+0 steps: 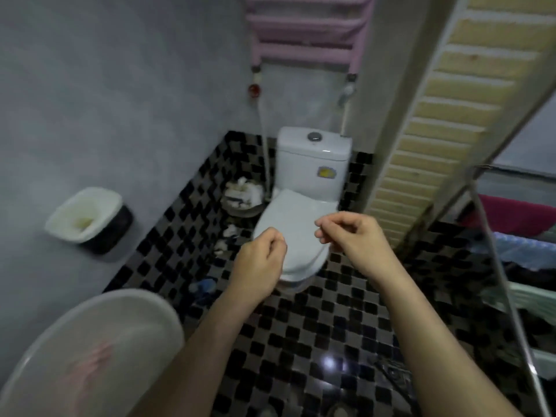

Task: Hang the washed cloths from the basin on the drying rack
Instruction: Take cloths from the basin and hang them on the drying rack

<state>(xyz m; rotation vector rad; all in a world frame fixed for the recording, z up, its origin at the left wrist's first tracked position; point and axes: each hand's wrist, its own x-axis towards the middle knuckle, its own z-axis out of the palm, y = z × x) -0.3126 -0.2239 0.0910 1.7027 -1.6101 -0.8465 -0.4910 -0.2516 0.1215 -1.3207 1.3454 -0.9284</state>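
Between cloths: the left hand (258, 257) and right hand (349, 236) hover mid-frame, fingers curled, empty. A pink cloth (90, 365) lies in the basin (144, 323), lower left. The next move likely calls for reaching there, then crossing to the drying rack (495, 260) at right edge.

The basin (141, 299), down-left of the left hand (258, 260), runs off the edge, its pink contents (87, 371) a blur. The drying rack (501, 272), beyond the right hand (352, 236), is cut off.

The floor (316, 341) is checked black-and-grey, toilet (313, 155) and basin (135, 308) white, radiator (307, 22) pink.
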